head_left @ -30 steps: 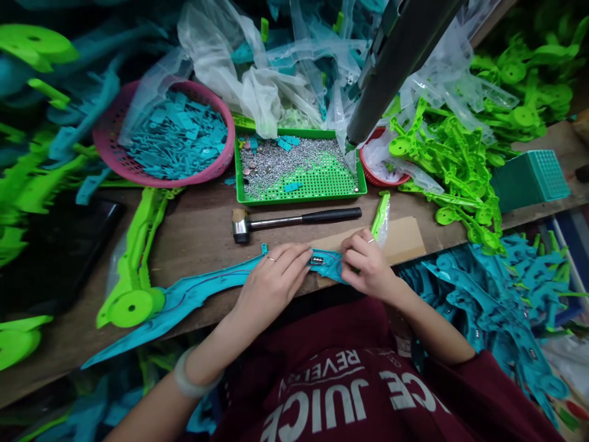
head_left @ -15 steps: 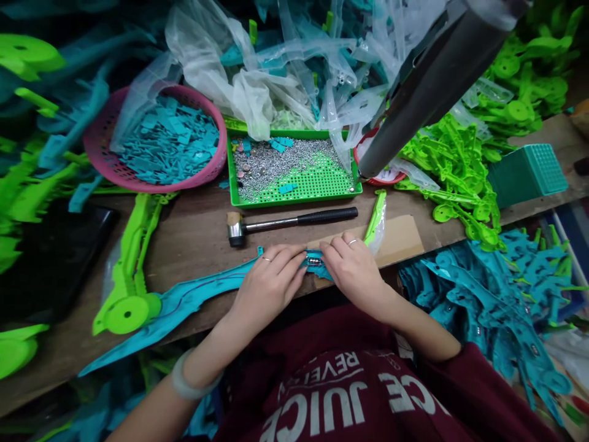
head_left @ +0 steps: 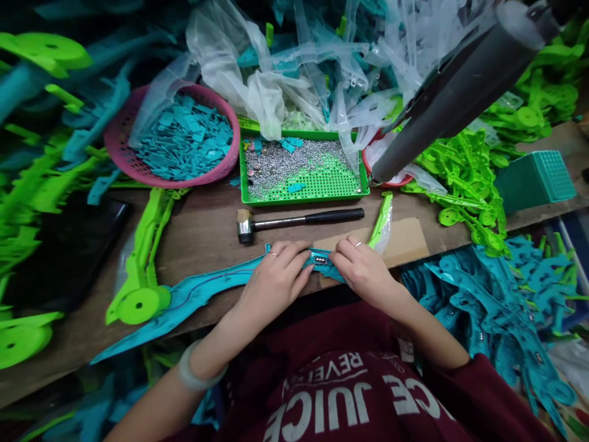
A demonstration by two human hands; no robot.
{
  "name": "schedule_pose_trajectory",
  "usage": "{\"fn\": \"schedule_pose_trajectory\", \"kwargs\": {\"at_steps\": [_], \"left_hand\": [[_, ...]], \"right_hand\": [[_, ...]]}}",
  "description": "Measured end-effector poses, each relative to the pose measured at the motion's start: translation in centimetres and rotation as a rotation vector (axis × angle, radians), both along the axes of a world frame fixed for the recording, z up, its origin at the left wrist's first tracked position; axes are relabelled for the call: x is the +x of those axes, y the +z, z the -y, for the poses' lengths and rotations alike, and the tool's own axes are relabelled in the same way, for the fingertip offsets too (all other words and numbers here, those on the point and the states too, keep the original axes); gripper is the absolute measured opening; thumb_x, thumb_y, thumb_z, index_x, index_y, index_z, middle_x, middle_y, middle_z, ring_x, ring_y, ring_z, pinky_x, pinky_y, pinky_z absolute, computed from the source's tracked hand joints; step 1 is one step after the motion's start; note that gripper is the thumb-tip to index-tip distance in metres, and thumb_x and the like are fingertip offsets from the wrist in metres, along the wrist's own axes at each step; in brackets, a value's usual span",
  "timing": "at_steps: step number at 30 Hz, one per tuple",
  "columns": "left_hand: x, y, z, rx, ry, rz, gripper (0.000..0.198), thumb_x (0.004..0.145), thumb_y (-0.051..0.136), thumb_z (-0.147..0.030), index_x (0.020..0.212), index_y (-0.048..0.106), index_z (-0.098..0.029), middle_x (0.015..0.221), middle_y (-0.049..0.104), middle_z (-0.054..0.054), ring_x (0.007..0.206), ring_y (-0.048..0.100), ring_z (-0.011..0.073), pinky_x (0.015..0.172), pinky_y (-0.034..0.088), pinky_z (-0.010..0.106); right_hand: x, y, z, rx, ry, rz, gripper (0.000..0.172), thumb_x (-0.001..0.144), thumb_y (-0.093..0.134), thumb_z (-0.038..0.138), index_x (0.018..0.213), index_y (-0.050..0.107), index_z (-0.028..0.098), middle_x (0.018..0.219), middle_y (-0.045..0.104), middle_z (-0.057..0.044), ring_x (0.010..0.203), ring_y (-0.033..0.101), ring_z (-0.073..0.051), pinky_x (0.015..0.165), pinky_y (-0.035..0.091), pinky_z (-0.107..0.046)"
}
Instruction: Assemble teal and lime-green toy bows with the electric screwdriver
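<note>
Long blue piece (head_left: 221,277): from the lower left to the centre of the frame, along the front edge of a brown table (head_left: 207,224); thin purple wire (head_left: 197,288) laid along the inner face; small metallic part (head_left: 321,260) seated between the two hands.

Left hand (head_left: 276,273): centre of the frame; closed, gripping the blue piece between thumb and fingers; ring on one finger.

Right hand (head_left: 361,267): just right of centre; fingers bent onto the right end of the same piece; pinch or plain press, cannot tell.

Mallet (head_left: 317,216): centre, above the hands, head to the left, black handle.

Green tray (head_left: 304,199): upper centre; many small silvery metal parts, few blue pieces.

Pink basket (head_left: 115,162): upper left; heaped with small blue parts (head_left: 184,141).

Bright green jointed part (head_left: 139,305): lower left, disc against the blue piece.

Cardboard (head_left: 409,239): right of centre, near a small green part (head_left: 381,221).

Teal box (head_left: 556,178): right edge, on its side.
</note>
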State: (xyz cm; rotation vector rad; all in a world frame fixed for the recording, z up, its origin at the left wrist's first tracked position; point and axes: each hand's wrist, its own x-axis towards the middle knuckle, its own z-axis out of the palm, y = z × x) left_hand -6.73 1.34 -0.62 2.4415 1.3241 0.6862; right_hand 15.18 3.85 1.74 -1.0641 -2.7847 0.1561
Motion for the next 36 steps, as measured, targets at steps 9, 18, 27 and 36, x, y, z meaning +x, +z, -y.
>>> {"fn": "schedule_pose_trajectory", "kwargs": {"at_steps": [9, 18, 27, 36], "left_hand": [[0.1, 0.3, -0.2, -0.049, -0.012, -0.01, 0.022, 0.098, 0.052, -0.023, 0.109, 0.066, -0.01, 0.116, 0.066, 0.016, 0.104, 0.058, 0.029, 0.089, 0.052, 0.045], [0.1, 0.3, -0.2, -0.043, -0.012, -0.02, 0.021, 0.099, 0.05, -0.022, 0.108, 0.066, -0.011, 0.116, 0.066, 0.015, 0.105, 0.057, 0.0289, 0.088, 0.052, 0.044], [0.3, 0.2, -0.2, -0.017, -0.006, -0.013, 0.019, 0.098, 0.052, -0.021, 0.105, 0.066, -0.01, 0.114, 0.066, 0.015, 0.104, 0.057, 0.0287, 0.087, 0.052, 0.043], [0.3, 0.3, -0.2, -0.025, 0.004, 0.009, 0.02, 0.097, 0.053, -0.021, 0.107, 0.066, -0.009, 0.114, 0.066, 0.016, 0.103, 0.057, 0.0284, 0.087, 0.052, 0.044]], "right_hand": [[-0.4, 0.9, 1.1, -0.028, -0.175, 0.124, 0.013, 0.094, 0.061, 0.02, 0.082, 0.064, 0.015, 0.092, 0.058, -0.011, 0.087, 0.043, -0.025, 0.07, 0.037, -0.038], [-1.1, 0.7, 1.0, -0.059, -0.213, 0.016, 0.015, 0.095, 0.055, 0.014, 0.084, 0.065, 0.014, 0.091, 0.06, -0.01, 0.088, 0.044, -0.024, 0.075, 0.039, -0.037], [-0.5, 0.2, 1.8, 0.003, -0.143, -0.103, 0.019, 0.099, 0.052, 0.015, 0.087, 0.066, 0.014, 0.076, 0.056, -0.005, 0.078, 0.041, -0.021, 0.07, 0.037, -0.034], [-0.4, -0.2, 2.4, 0.027, -0.179, 0.013, 0.017, 0.099, 0.049, 0.013, 0.088, 0.062, 0.016, 0.084, 0.054, -0.007, 0.082, 0.042, -0.022, 0.073, 0.037, -0.035]]}}
